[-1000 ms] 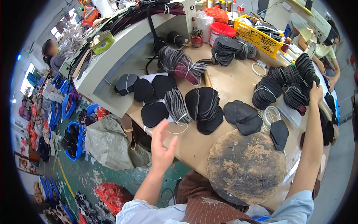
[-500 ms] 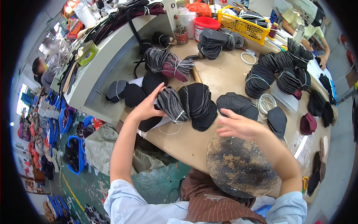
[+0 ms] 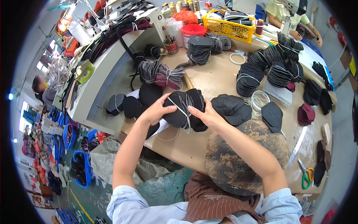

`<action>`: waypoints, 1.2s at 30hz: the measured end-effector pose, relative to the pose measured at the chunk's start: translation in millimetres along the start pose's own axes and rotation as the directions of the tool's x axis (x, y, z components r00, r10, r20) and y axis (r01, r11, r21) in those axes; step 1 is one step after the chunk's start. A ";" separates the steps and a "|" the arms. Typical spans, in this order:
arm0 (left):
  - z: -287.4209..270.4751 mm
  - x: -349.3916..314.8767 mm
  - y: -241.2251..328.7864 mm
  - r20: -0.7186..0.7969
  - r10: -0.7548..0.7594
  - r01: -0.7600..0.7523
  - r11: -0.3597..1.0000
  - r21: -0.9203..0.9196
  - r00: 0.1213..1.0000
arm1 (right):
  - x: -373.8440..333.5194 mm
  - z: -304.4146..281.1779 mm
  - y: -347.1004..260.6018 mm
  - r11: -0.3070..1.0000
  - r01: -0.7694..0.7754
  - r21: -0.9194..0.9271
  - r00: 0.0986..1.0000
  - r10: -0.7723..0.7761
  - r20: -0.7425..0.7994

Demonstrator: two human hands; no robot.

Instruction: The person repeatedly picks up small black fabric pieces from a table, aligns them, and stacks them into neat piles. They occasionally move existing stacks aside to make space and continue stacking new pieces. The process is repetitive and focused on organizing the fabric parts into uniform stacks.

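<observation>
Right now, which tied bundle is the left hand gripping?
The black bundle with the diagonal white tie, under the thumb of the left hand; other tied bundles lie outside that grip.

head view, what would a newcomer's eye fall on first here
Probably the left hand and right hand, clasping black bundles at the picture's centre. Next, the big round block, blotched and worn, at the near edge of the table. Beyond, the red bucket and yellow basket stand out along the far side.
</observation>
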State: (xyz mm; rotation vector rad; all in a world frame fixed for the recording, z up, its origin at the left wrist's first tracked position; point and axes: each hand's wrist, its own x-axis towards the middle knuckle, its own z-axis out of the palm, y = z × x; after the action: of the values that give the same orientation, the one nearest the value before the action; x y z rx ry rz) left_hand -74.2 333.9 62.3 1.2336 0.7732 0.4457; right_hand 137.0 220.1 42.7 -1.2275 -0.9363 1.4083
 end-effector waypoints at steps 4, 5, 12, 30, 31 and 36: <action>43.2 -39.9 21.8 0.096 0.156 -0.163 0.984 0.073 0.983 | -31.4 -17.5 -13.5 0.961 0.270 -0.061 0.963 -0.269 0.025; 61.3 -47.6 29.7 0.126 0.233 -0.249 0.960 0.130 0.964 | -48.7 -25.2 -27.1 0.936 0.344 -0.070 0.939 -0.342 0.033; 145.1 -64.1 -23.1 0.268 0.425 -0.477 0.861 0.177 0.865 | -169.3 -69.2 -63.8 0.796 0.400 -0.454 0.858 -0.499 -0.118; 267.0 -90.9 -107.7 0.239 0.360 -0.243 0.880 -0.409 0.902 | -321.5 -376.6 24.9 0.740 -0.487 -0.464 0.467 -0.229 -0.854; 265.4 -94.5 -104.7 0.226 0.350 -0.234 0.877 -0.419 0.909 | -321.2 -368.0 20.5 0.574 -0.608 -0.549 0.420 -0.354 -0.836; 263.4 -102.0 -105.2 0.179 0.329 -0.214 0.858 -0.468 0.927 | -314.0 -260.3 -15.2 0.571 -0.072 -0.818 0.559 -0.656 -0.507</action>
State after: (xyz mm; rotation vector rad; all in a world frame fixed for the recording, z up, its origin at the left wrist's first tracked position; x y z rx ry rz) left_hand 39.9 57.3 25.1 0.9451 0.2485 0.6437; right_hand 388.9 -99.5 73.3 -1.9378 -1.0550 -0.0631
